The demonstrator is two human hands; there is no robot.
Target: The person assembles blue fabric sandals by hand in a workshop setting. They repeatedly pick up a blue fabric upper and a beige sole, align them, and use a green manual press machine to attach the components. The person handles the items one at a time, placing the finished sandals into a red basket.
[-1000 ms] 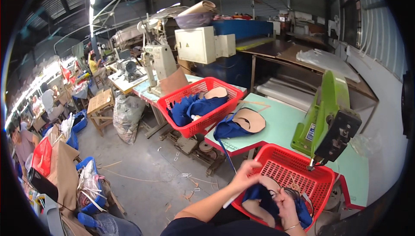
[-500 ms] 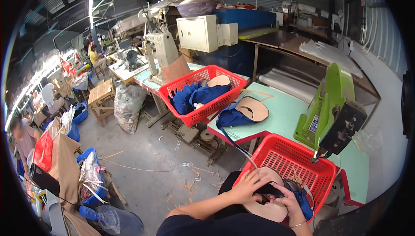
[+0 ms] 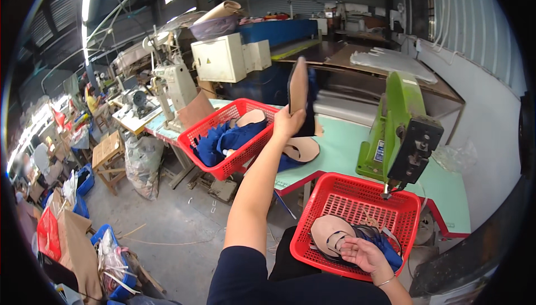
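My left hand [image 3: 288,120] reaches far forward, closed on the lower end of a tan-lined blue fabric piece [image 3: 300,84] held upright above the green table. Just below it, another blue-and-tan piece [image 3: 302,149] lies on the table edge, partly hidden by my forearm. My right hand [image 3: 364,255] is low over the near red basket [image 3: 412,215], palm up, fingers apart and loosely bent, with nothing visible in it. Beside its fingertips rests a rounded tan piece [image 3: 329,231], with blue fabric and dark straps around it in the basket.
A second red basket [image 3: 223,168] holds blue-and-tan pieces at the left end of the green table [image 3: 343,137]. A green machine [image 3: 391,126] with a black head overhangs the near basket's far right side. Further left stand a sewing machine [image 3: 176,87], a wooden stool [image 3: 108,151] and a stuffed sack [image 3: 143,162].
My left hand has left the near basket and swung up and forward over the table, now holding a piece upright. My right hand has opened over the basket. The view has shifted right.
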